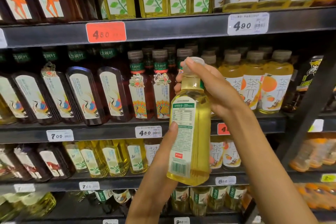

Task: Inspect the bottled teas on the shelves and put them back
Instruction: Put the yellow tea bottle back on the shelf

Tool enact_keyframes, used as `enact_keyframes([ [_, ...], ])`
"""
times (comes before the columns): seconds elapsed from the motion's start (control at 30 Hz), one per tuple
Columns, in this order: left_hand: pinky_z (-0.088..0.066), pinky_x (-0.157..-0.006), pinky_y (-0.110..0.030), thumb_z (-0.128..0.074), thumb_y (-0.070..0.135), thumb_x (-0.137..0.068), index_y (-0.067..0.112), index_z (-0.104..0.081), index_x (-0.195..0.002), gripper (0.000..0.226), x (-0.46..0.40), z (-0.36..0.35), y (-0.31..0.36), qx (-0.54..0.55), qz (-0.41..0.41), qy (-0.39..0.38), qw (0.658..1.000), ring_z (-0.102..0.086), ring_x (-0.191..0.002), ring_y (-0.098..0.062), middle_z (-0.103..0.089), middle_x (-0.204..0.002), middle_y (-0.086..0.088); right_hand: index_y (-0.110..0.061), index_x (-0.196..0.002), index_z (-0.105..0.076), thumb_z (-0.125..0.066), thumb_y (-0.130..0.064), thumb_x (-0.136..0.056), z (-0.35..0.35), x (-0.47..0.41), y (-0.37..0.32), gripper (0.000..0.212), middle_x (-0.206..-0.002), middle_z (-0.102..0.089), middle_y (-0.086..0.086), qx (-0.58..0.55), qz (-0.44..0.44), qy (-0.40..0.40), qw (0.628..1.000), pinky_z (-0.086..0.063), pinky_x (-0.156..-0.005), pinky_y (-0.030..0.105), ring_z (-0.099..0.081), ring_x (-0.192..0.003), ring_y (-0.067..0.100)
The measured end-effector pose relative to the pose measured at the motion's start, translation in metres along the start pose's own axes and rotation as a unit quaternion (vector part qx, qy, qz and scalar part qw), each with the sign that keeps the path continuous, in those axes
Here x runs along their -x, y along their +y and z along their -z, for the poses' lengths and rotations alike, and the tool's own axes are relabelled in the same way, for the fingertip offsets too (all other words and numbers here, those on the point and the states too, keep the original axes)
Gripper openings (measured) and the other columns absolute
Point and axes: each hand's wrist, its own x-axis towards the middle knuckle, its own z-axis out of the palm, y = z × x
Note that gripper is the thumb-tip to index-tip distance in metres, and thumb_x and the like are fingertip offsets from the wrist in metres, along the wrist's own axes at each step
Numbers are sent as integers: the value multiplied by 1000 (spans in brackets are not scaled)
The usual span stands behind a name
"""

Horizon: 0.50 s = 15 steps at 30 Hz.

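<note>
A bottle of pale yellow tea [189,132] is held upright in front of the shelves, its back label with text and barcode facing me. My left hand [163,154] grips its lower body from the left, thumb on the label. My right hand [205,85] wraps around the neck and clear cap from the right. Behind the bottle stand rows of dark tea bottles [112,94] with bird labels and orange-label yellow tea bottles [254,85].
Dark metal shelves [163,29] carry price tags, a red one [106,32] and white ones [248,23]. Yellow flower-label bottles [116,156] fill the shelf below. A dark upright post [309,107] stands at the right with more drinks beyond it.
</note>
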Motion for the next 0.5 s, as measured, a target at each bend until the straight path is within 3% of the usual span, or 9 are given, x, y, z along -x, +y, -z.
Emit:
enact_keyframes([
  [0.13,-57,-72,-39,-54,64,-83,-2,-60,-121,77,3,-12,-2,117,39,-48,991,-70,-83,-31,-69,-100,-20,-9,-109,-53,-54,-33,-89,-5,0,9,31,-77,-68,7,-165,-77,-25,983,-59,-71,33,-68,-68,19],
  [0.2,-56,-79,-39,-45,66,-86,-2,-59,-123,79,4,-13,-2,95,46,-65,992,-70,-91,-30,-70,-104,-19,-10,-103,-52,-50,-33,-94,-6,-2,12,25,-70,-62,3,-191,-98,-12,977,-57,-65,29,-63,-60,14],
  [0.33,-56,-84,-43,-45,71,-81,15,-59,-127,75,2,-2,2,-17,38,19,999,-67,-103,-32,-67,-115,-20,-10,-102,-51,-53,-30,-96,-1,-6,8,22,-71,-60,4,-120,-84,30,989,-55,-62,30,-61,-58,15],
  [0.43,-57,-76,-43,-44,69,-81,11,-68,-116,72,2,-3,6,12,26,17,999,-71,-88,-31,-69,-106,-23,-8,-106,-55,-60,-33,-93,1,-6,7,28,-76,-65,7,-38,-70,68,995,-56,-76,39,-65,-66,18],
  [0.5,-55,-80,-45,-50,69,-80,9,-65,-120,73,6,-7,8,36,16,-8,999,-69,-92,-31,-67,-111,-23,-6,-111,-57,-63,-37,-90,0,-4,7,38,-77,-70,7,-9,-88,80,993,-59,-77,39,-69,-69,19],
])
